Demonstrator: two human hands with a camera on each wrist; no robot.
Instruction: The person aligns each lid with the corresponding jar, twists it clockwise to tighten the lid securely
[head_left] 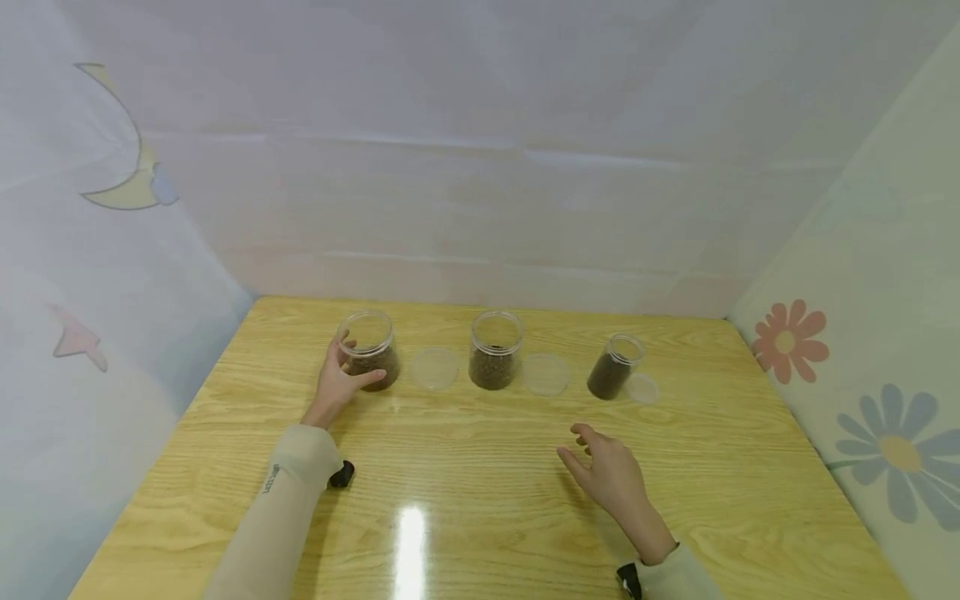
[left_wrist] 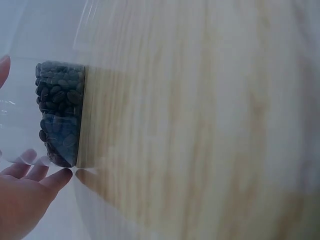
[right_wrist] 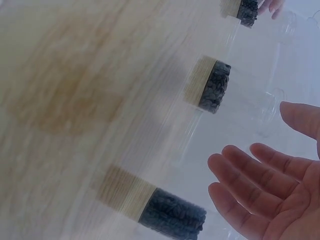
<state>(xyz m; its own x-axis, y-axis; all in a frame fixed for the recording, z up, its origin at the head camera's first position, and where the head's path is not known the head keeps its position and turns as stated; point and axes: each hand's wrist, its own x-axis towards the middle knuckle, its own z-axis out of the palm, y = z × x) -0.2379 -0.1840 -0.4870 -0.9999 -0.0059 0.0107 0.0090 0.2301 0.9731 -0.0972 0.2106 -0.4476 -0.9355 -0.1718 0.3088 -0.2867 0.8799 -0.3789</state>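
Jar (head_left: 387, 362) of dark beans (left_wrist: 60, 107) is standing upright on the tabletop (head_left: 465, 450); the left hand (head_left: 337, 385) is gripping its wall between curved fingers and thumb. Left of that grip, the tabletop is stretching to its side edge; just right, a clear lid (head_left: 435, 369) is lying. Well right, the right hand (head_left: 611, 475) is hovering, fingers loosely spread, holding nothing. The left wrist view is cutting off the jar's mouth.

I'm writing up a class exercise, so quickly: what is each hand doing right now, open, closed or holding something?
Left hand: holding the leftmost jar.
Right hand: open, holding nothing.
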